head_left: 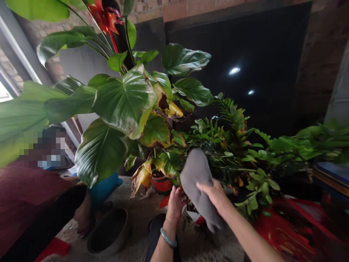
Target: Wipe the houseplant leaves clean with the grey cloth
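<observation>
A grey cloth [196, 174] hangs from my right hand [216, 196], whose fingers are closed on its edge. It is slightly blurred and covers part of the plants behind it. Just left of the cloth is my left hand [175, 205], palm turned inward, with its fingers a little bent and apart; I see nothing in them. A bluish bracelet [168, 238] circles that wrist. Between and below the hands stands a small white pot [193, 215], partly hidden by the cloth. Behind the left hand, a red pot [162, 185] holds a large-leaved plant [124, 94] with some yellow, browned leaves.
A dark basin [109, 231] stands on the floor at left. Beside it another person in a maroon top [35, 196] crouches near a blue bag [105, 187]. More green plants [256, 156] spread rightward above red bags [289, 233]. A dark panel [267, 72] leans behind.
</observation>
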The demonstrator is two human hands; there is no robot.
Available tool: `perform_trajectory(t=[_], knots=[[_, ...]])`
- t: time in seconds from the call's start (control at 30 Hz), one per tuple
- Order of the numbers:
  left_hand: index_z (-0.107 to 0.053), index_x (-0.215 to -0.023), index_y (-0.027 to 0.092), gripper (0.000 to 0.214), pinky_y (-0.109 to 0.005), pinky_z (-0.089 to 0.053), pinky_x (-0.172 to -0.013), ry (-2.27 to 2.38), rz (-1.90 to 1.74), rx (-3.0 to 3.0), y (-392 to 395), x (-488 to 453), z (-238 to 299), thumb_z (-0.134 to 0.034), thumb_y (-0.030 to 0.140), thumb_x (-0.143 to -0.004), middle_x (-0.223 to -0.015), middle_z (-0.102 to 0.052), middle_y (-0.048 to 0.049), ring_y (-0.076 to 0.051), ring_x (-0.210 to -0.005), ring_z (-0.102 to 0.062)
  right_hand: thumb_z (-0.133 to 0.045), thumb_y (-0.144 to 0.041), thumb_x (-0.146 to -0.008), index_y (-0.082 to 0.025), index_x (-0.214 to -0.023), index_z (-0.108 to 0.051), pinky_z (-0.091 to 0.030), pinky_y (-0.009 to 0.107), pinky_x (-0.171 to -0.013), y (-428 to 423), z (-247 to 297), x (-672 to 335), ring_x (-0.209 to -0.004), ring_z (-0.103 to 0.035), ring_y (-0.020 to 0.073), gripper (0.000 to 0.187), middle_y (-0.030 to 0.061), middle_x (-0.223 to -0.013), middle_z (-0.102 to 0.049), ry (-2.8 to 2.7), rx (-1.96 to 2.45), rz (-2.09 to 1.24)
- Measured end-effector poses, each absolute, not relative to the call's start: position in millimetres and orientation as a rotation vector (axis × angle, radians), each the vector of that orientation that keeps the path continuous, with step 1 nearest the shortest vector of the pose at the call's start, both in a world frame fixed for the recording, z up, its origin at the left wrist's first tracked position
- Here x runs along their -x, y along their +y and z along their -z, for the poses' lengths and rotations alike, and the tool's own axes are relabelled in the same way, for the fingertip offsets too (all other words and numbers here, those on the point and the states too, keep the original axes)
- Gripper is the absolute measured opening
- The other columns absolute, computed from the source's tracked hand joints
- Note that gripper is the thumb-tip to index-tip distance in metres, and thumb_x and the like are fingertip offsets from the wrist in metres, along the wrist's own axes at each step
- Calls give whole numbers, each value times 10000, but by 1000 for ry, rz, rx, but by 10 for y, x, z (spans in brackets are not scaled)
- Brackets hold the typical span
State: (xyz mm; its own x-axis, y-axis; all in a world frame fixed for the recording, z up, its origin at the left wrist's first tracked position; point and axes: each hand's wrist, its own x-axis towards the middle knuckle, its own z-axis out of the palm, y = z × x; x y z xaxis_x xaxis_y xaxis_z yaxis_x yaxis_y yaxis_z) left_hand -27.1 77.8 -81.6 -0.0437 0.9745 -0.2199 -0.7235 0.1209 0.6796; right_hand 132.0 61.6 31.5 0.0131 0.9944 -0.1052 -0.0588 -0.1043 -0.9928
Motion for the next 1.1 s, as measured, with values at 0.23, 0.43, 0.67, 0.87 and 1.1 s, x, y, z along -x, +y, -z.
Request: perform_trajectory(t=[0.23, 0.43, 0.67, 0.87, 1.1], knots=[[-710, -861, 159, 459, -382, -462, -784, 692, -1414, -400, 743, 285, 810, -708, 580, -680, -809, -725, -88, -295, -884, -645, -783, -301, -468, -170, -848, -732, -532, 380, -754, 116, -395, -1612, -827, -695, 312, 405, 73, -814, -767, -1238, 1418, -1274], [-675, -786, 170, 374, -324, -435, -627, 781, -1453, -344, 777, 311, 833, -668, 540, -733, -763, -684, -60, -203, -695, -603, -741, -376, -580, -195, -776, -734, -521, 358, -774, 684, -858, -1365, -829, -697, 299, 267, 70, -818, -772, -1220, 1109, -1032], [-697, -829, 196, 411, -408, -455, -867, 691, -1387, -384, 777, 312, 848, -672, 589, -713, -859, -731, -76, -302, -963, -646, -749, -239, -491, -189, -769, -728, -533, 381, -760, 41, -133, -1483, -841, -698, 316, 283, 76, -799, -771, -1133, 1438, -1450], [-669, -728, 185, 316, -320, -473, -642, 743, -1450, -339, 767, 301, 805, -665, 499, -766, -694, -660, -25, -179, -668, -604, -826, -360, -497, -145, -882, -727, -549, 381, -752, 338, -946, -1951, -815, -706, 301, 451, 86, -829, -769, -974, 1165, -1131], [-667, -751, 175, 271, -294, -463, -593, 811, -1478, -347, 720, 213, 780, -702, 445, -750, -763, -643, -28, -173, -715, -587, -722, -306, -589, -150, -766, -695, -584, 354, -643, 340, -276, -1858, -696, -717, 283, 237, 94, -646, -735, -384, 1195, -1543]])
